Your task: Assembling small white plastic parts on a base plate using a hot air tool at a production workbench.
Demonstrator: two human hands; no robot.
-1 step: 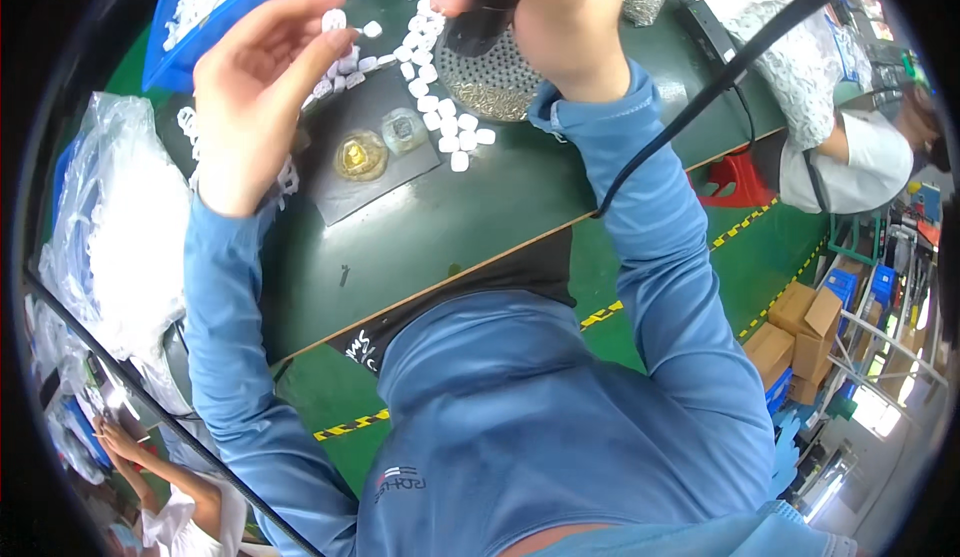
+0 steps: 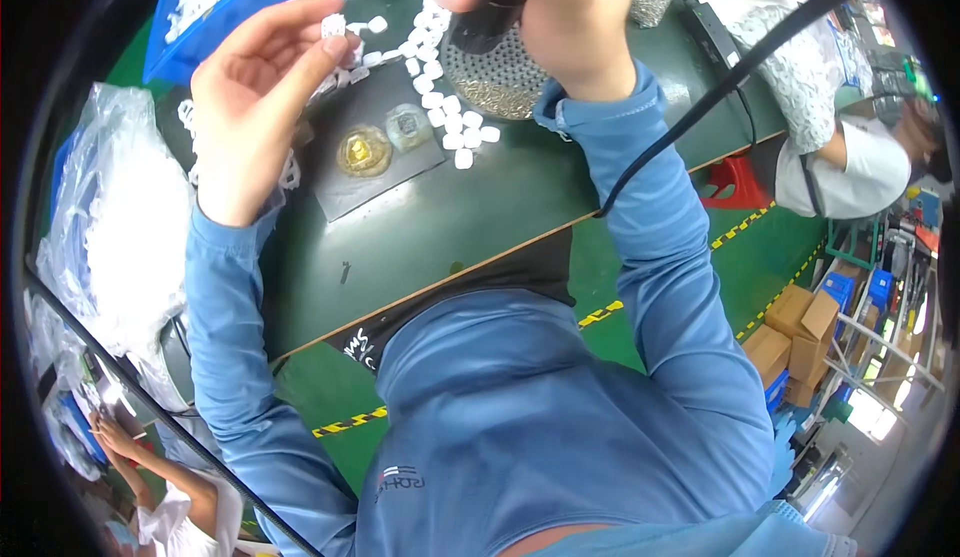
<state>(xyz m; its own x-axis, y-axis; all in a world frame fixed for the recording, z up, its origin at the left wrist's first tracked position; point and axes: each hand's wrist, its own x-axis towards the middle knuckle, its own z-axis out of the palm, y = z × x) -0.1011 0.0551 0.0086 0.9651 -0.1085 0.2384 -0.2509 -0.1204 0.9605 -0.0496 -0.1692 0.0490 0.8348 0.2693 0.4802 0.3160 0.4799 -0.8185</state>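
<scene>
My left hand [image 2: 245, 107] pinches a small white plastic piece [image 2: 333, 27] between thumb and fingertips; a patterned side of it faces me. My right hand [image 2: 580, 17] is wrapped round a dark, blurred tool [image 2: 497, 2], whose kind I cannot make out and whose upper part is cut off by the frame edge. Below the tool lies a round perforated plate [image 2: 490, 72] with many small metal parts, perhaps screws, along its near side. Between the hands, loose white plastic pieces [image 2: 453, 125] lie on the dark green table [image 2: 440, 222].
A grey mat [image 2: 350, 192] carries a yellowish lump [image 2: 363, 151] and a clear lump [image 2: 407, 127]. A blue bin [image 2: 165, 52] of white parts stands far left, a clear bag [image 2: 130, 207] below it. A black cable [image 2: 720, 92] crosses my right forearm. Co-workers sit on both sides.
The white piece in my left fingers has turned from a smooth face to a patterned one. My right hand stays over the plate with the tool.
</scene>
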